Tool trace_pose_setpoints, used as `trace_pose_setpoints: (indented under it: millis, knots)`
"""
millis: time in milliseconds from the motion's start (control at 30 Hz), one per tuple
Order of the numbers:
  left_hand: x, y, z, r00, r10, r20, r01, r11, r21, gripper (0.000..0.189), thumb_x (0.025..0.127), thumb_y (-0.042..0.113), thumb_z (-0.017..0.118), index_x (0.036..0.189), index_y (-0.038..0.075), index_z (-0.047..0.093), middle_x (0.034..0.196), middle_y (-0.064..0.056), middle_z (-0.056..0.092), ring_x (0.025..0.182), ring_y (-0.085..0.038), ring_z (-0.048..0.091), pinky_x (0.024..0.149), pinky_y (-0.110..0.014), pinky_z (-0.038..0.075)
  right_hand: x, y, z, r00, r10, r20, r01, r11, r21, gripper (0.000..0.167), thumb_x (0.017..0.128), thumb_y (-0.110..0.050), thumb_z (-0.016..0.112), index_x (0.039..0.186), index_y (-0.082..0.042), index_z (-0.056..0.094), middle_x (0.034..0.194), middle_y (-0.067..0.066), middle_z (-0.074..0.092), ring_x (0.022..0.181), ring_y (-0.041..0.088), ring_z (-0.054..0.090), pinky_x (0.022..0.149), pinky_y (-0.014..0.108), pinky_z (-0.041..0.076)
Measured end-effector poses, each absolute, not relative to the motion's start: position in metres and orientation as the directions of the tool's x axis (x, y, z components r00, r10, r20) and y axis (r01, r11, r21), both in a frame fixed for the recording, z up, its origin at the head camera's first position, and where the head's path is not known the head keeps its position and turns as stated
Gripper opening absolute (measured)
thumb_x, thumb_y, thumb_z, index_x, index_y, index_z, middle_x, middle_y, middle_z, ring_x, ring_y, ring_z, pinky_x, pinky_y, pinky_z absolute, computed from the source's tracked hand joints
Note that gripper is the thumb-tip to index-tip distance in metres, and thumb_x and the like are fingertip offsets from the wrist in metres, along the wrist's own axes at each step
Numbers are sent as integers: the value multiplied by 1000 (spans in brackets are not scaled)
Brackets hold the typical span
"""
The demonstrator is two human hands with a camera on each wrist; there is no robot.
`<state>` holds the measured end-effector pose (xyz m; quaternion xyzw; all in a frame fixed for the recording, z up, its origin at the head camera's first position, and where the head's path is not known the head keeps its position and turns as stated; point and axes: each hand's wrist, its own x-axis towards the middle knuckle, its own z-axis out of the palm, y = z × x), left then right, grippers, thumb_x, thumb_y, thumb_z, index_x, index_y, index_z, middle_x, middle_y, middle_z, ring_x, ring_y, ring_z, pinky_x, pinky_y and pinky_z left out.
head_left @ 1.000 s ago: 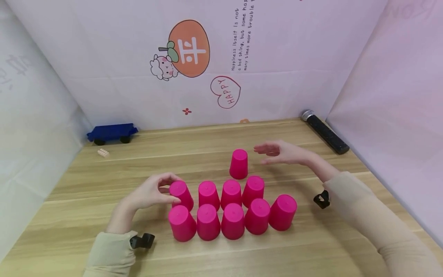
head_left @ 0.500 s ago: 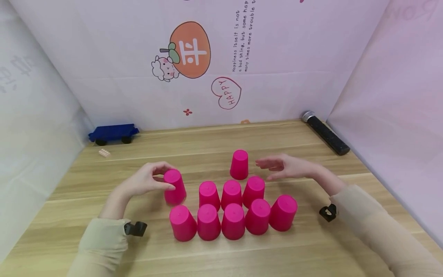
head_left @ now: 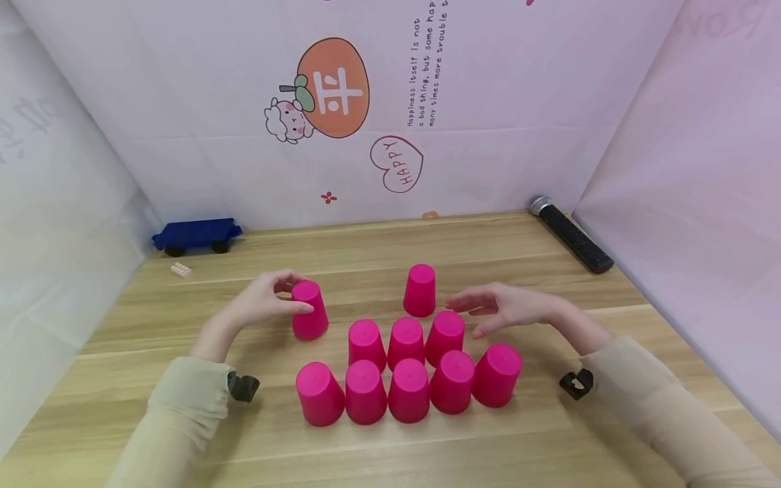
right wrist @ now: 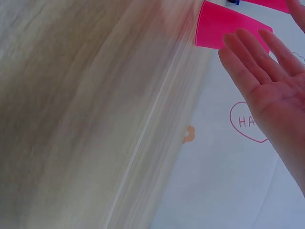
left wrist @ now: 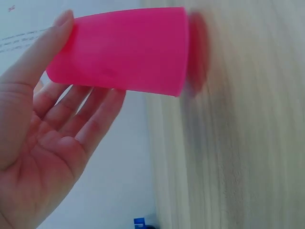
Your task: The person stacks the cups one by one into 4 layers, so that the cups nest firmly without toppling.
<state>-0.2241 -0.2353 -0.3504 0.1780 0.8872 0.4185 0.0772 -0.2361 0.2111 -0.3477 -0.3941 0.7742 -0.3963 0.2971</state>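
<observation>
My left hand (head_left: 266, 299) grips an upside-down pink plastic cup (head_left: 310, 315) between thumb and fingers, behind the left end of the rows. In the left wrist view the held cup's (left wrist: 124, 52) rim is close over the wood, with its reflection beside it. My right hand (head_left: 509, 306), fingers extended and holding nothing, is by the right cup (head_left: 446, 339) of the second row. A lone pink cup (head_left: 420, 291) stands behind that row, just left of my right fingertips. Several more cups form the front row (head_left: 409, 393), all mouth down.
The cups stand on a wooden table (head_left: 390, 454). A blue toy wagon (head_left: 196, 235) and a small pale toy brick (head_left: 181, 270) lie at the back left. A black microphone (head_left: 573, 237) is at the back right. Printed white cloth (head_left: 488, 102) walls the table in.
My left hand has taken a cup from the left end of the second row and moved it back, away from me. My right hand has come down nearer the second row.
</observation>
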Motion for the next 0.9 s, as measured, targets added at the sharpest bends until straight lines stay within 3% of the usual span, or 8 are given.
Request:
trace_pose_setpoints:
  millis: [500,800,900]
  knots:
    - [-254,-204,-355,-954,287,89,241,552,799,51,76,23,79,117,3,57,112,-16,64,109,-32,62,89,-40,54,-229,198,-348,-501,-854,-142,-379,363,-851,68,82,-15,73,138,5,40,134,17,53,124,34,51,103,50,41]
    - [-263,-169,-360,-930,354,99,280,509,814,49,74,18,81,114,2,58,108,-15,64,105,-31,62,89,-38,55,-226,193,-349,-500,-854,-145,-370,362,-856,67,82,-17,73,137,4,42,129,12,57,117,12,57,103,44,44]
    - [-264,-159,-361,-920,378,102,297,504,811,49,73,20,81,113,3,59,107,-14,64,104,-30,62,88,-37,55,-225,192,-349,-496,-857,-139,-374,355,-857,65,82,-16,73,136,4,43,127,11,58,116,12,57,102,44,45]
